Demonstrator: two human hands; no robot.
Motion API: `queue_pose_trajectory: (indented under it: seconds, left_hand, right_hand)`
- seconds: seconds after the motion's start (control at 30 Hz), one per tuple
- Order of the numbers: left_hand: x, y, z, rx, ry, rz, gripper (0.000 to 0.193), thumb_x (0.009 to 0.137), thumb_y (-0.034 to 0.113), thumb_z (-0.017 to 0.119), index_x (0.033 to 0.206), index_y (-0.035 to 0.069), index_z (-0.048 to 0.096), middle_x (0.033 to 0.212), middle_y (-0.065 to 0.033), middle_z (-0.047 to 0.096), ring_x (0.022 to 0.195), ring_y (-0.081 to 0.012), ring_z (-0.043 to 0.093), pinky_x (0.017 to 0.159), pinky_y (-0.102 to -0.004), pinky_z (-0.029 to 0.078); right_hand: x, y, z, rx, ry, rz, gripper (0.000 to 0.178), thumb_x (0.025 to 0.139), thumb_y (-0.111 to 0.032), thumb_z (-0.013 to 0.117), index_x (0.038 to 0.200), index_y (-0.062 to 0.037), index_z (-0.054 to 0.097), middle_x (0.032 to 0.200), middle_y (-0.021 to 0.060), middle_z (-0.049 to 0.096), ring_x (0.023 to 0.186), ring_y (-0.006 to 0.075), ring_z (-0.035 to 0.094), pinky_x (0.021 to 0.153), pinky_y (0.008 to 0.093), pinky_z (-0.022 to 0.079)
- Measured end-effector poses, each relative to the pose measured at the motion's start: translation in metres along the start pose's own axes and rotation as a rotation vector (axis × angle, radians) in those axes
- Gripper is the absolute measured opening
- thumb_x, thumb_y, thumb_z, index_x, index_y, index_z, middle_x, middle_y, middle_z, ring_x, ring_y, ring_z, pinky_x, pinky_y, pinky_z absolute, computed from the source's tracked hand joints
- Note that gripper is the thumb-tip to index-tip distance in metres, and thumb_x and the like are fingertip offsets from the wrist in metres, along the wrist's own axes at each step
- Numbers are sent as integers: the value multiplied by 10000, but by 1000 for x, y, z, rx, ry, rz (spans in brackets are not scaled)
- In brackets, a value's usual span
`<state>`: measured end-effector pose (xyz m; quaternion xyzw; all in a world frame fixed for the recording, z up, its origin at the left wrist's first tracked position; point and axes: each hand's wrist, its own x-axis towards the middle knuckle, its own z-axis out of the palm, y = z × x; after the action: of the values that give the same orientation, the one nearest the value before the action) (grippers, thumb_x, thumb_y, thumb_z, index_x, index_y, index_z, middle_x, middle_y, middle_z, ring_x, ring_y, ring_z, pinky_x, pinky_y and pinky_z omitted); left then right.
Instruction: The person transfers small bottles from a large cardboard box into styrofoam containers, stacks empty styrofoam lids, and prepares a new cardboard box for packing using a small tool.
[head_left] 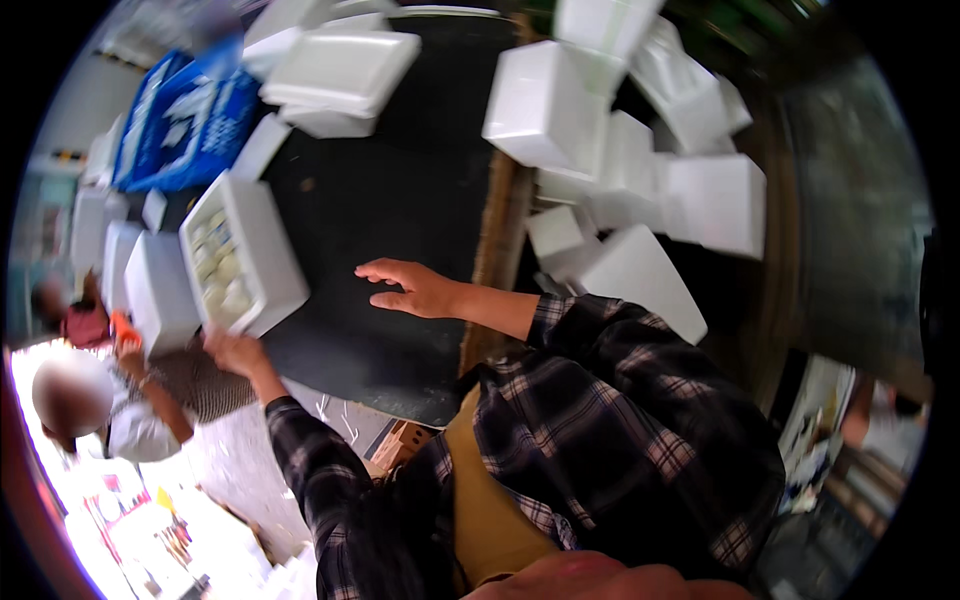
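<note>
A white foam box point(265, 245) stands without a lid on the black table, left of centre. Several pale, rounded items point(225, 268) fill it; their exact kind is too blurred to tell. At the box's near end, my left hand point(236, 353) is closed on the rim, its fingertips partly hidden. My right hand point(412, 288) hovers over the table to the right of the box, empty, with thumb and fingers apart.
White foam boxes point(655, 190) lie piled beyond the table's wooden right edge point(500, 215). Foam lids point(340, 70) and a blue bag point(190, 125) sit at the far left. Another foam box point(160, 285) adjoins the open one. Another person point(145, 410) is at the left.
</note>
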<state>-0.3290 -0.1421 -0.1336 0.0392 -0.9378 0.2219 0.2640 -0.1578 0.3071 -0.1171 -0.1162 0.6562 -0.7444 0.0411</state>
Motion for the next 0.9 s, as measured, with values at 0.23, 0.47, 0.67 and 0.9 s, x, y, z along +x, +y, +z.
queue_pose_trajectory:
  seconds: [0.23, 0.47, 0.67, 0.9]
  left_hand:
    - [-74, 43, 15, -521, 254, -313, 602, 816, 116, 605, 1383, -17, 453, 1349, -247, 516, 1280, -418, 479, 1055, -533, 401]
    - [-183, 218, -192, -1286, -123, 197, 418, 877, 8, 637, 1292, 6, 583, 1301, -146, 609, 1207, -311, 570, 1049, -447, 450]
    - [-263, 396, -223, -1407, -944, 1025, 696, 867, 306, 722, 1444, 34, 444, 1481, -214, 459, 1406, -373, 401, 1160, -421, 342]
    - [-330, 527, -225, -1372, -1321, 1126, 886, 879, 399, 720, 1520, -29, 283, 1535, -284, 343, 1441, -412, 321, 1193, -435, 275]
  right_hand:
    - [-238, 81, -183, -391, 897, 226, 234, 940, -77, 614, 1167, -24, 635, 1083, 98, 658, 1023, 229, 636, 898, 344, 503]
    - [-552, 96, -245, -1079, 1642, 1060, 454, 859, -308, 679, 1211, -22, 649, 1249, 223, 639, 1187, 397, 581, 981, 427, 481]
    - [-559, 155, -178, 409, 1633, 399, 576, 1090, -428, 297, 1453, -3, 438, 1394, 151, 558, 1207, 303, 579, 1015, 402, 497]
    - [-549, 132, -165, 404, 1663, 381, 725, 1058, -554, 278, 1549, -21, 284, 1602, 143, 315, 1443, 328, 343, 1195, 453, 281]
